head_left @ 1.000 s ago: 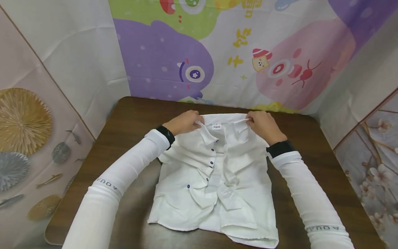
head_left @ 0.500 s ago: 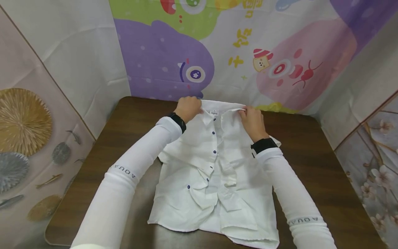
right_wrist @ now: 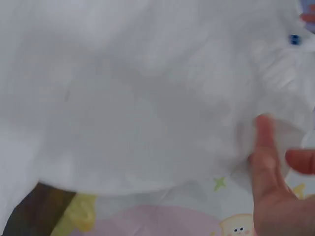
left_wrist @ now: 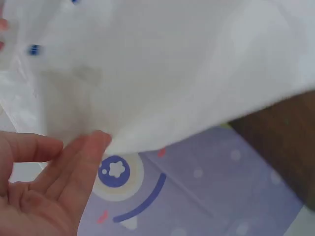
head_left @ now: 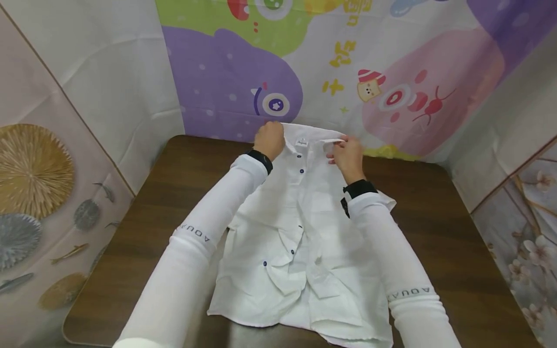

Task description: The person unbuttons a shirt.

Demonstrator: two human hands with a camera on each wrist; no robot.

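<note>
A white button-up shirt with dark blue buttons and a neck label is held up by its collar, its hem end lying on the table. At the collar's left end, my left hand pinches the cloth; thumb and fingers close on its edge in the left wrist view, where the hand is at lower left. My right hand grips the collar's right end, some fingers spread over the shirt front. The right wrist view shows that hand at the right edge, slightly blurred, beside the white cloth.
The brown wooden table extends on both sides of the shirt. Behind its far edge hangs a cartoon-printed cloth. Patterned panels flank the table at left and right.
Both hands have moved away from me toward the far edge, lifting the collar up and back. The shirt front has stretched out more, while its hem stays nearly in place.
</note>
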